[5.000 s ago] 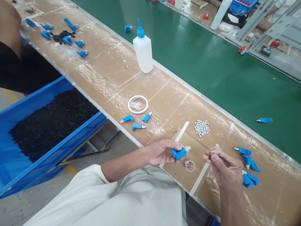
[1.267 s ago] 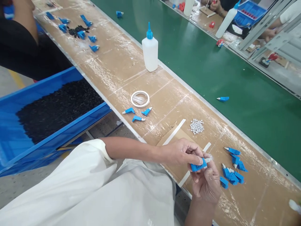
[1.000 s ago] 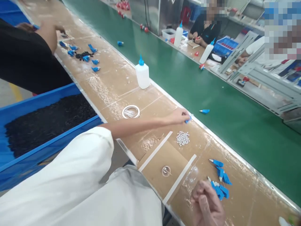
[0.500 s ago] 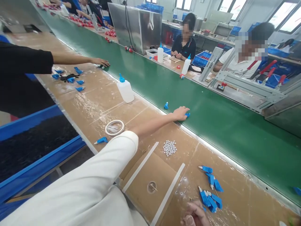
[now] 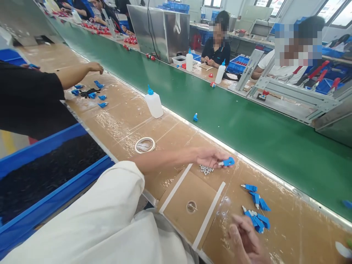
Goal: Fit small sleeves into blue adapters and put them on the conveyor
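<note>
My left hand (image 5: 210, 157) is above the table near the belt's edge, its fingers closed on a small blue plastic piece (image 5: 228, 161) with a whitish tip. Below it, partly covered, lies a pile of small grey bits (image 5: 205, 169). My right hand (image 5: 246, 240) hovers low at the front, fingers loosely curled, thumb apart, with nothing visible in it. Beside it lies a cluster of several blue pieces with white tips (image 5: 257, 220). Between my arms, a small round clear dish (image 5: 191, 206) with a thin stick in it sits on a cardboard sheet (image 5: 180, 194) taped down with white strips.
A white squeeze bottle (image 5: 154, 105) and a tape roll (image 5: 145, 145) stand to the left. The green belt (image 5: 247, 124) carries another blue piece (image 5: 195, 117). A blue bin (image 5: 52, 176) of black parts is at lower left. A co-worker's arm (image 5: 78, 75) reaches over the table.
My left hand reached out onto the belt with a blue piece, then came back over the table, holding a blue piece. My right hand separated from it and stayed low. The co-worker's arm drew back.
</note>
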Action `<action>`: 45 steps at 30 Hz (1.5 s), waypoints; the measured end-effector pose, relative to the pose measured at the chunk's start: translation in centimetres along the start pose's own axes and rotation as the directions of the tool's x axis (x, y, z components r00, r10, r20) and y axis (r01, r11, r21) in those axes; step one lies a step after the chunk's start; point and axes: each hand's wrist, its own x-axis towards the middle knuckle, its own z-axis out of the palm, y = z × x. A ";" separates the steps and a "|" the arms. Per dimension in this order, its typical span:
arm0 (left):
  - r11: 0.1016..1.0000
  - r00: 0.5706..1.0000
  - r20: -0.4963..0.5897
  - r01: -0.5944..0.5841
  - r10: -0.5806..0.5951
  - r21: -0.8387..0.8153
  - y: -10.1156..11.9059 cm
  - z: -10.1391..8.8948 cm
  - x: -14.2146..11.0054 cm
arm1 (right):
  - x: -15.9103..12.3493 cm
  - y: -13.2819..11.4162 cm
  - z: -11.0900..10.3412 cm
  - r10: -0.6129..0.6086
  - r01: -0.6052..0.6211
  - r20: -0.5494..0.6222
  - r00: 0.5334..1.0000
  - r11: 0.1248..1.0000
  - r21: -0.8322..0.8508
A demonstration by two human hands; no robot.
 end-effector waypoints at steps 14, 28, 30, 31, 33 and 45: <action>0.839 0.961 0.227 0.251 -0.157 -0.483 -6.3 6.2 -7.5 | 2.0 -2.5 3.4 -0.280 0.339 0.272 0.921 0.919 -0.201; 0.942 0.946 -0.024 -0.318 0.322 0.105 -6.1 7.6 -9.9 | 2.3 -2.1 5.2 0.140 -0.263 0.410 0.901 0.929 0.261; 0.953 0.954 -0.060 -0.289 0.294 0.087 -6.3 7.6 -10.0 | 2.2 -1.9 5.4 0.131 -0.240 0.418 0.899 0.946 0.219; 0.959 0.956 -0.087 -0.275 0.281 0.073 -6.4 7.5 -10.1 | 2.2 -1.7 5.4 0.128 -0.217 0.401 0.907 0.958 0.185; 0.966 0.953 -0.153 -0.258 0.260 0.033 -6.8 7.1 -10.4 | 2.0 -1.2 5.1 0.112 -0.140 0.335 0.935 0.988 0.061; 0.931 0.932 -0.321 -0.257 0.168 -0.258 -8.7 4.4 -12.0 | 0.9 1.8 5.9 0.085 0.086 0.459 0.884 0.937 -0.337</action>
